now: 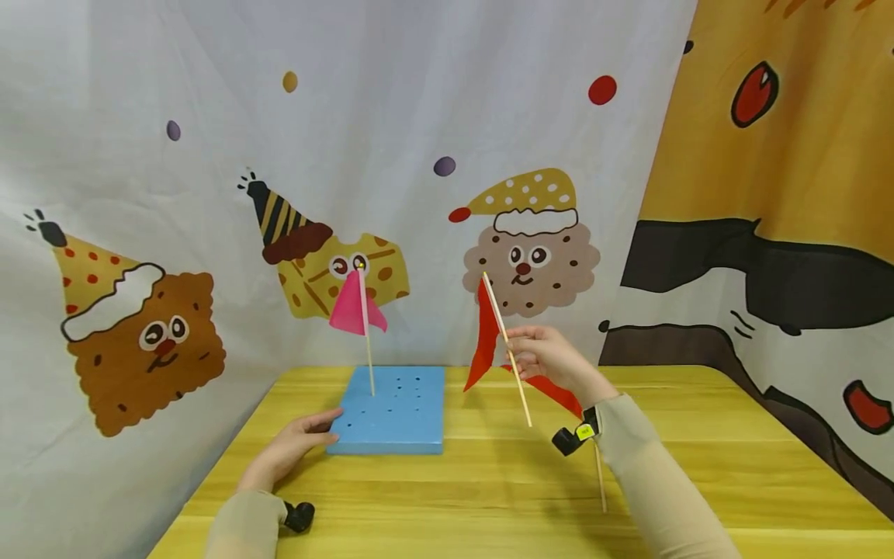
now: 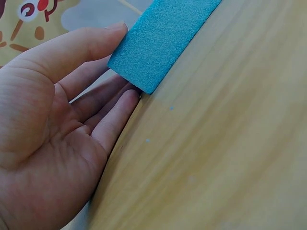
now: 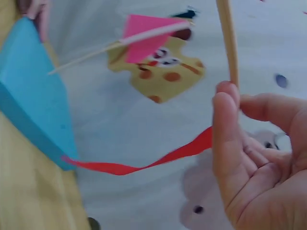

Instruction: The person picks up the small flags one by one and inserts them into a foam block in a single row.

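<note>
A blue foam block (image 1: 412, 431) with several small holes in its top lies on the table. In it stands a pink flag (image 1: 348, 307) on a thin wooden stick, nearly upright. My left hand (image 1: 289, 446) rests at the block's left side. In the left wrist view, its thumb and fingers touch the block (image 2: 160, 43) near one corner, fairly straight. My right hand (image 1: 548, 359) pinches the stick of a red flag (image 1: 484, 334) between thumb and fingers, above the table. The stick tilts, its lower end towards me, and the red cloth hangs down on the left.
Another red flag (image 1: 557, 394) lies on the table behind my right wrist, its stick (image 1: 601, 477) pointing towards me. The wooden table (image 1: 419, 505) ends at a curtain (image 1: 377, 116) printed with cartoon snacks in party hats.
</note>
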`<state>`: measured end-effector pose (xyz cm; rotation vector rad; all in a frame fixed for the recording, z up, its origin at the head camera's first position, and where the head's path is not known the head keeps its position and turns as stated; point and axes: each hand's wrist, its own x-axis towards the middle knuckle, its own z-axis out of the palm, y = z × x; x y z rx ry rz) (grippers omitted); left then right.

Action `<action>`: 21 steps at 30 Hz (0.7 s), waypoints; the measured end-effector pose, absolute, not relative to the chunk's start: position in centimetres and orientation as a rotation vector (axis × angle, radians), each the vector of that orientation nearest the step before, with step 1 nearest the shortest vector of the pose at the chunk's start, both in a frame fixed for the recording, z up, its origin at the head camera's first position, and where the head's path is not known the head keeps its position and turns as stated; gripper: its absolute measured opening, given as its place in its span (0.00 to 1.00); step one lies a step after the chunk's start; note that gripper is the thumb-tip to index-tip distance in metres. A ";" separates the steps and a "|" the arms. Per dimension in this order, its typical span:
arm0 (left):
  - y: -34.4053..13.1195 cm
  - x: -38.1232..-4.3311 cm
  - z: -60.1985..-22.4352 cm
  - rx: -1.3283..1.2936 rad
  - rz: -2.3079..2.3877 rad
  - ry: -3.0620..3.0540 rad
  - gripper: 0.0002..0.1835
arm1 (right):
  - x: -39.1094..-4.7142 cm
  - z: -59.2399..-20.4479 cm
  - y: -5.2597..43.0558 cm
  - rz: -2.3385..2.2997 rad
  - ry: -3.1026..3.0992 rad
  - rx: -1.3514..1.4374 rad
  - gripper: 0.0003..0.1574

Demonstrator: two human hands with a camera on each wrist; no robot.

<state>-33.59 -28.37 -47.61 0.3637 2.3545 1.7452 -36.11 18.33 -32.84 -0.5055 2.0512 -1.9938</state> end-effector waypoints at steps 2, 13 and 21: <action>-28.3 -33.6 -47.7 0.362 1.746 2.355 0.35 | -36.2 -33.2 17.3 -1.986 2.064 -0.540 0.25; -28.2 -33.6 -47.7 0.365 1.757 2.352 0.35 | -38.1 -35.6 12.2 -1.993 2.223 -0.624 0.24; -28.4 -33.5 -47.7 0.361 1.760 2.367 0.34 | -40.0 -34.8 8.5 -1.939 2.320 -0.708 0.22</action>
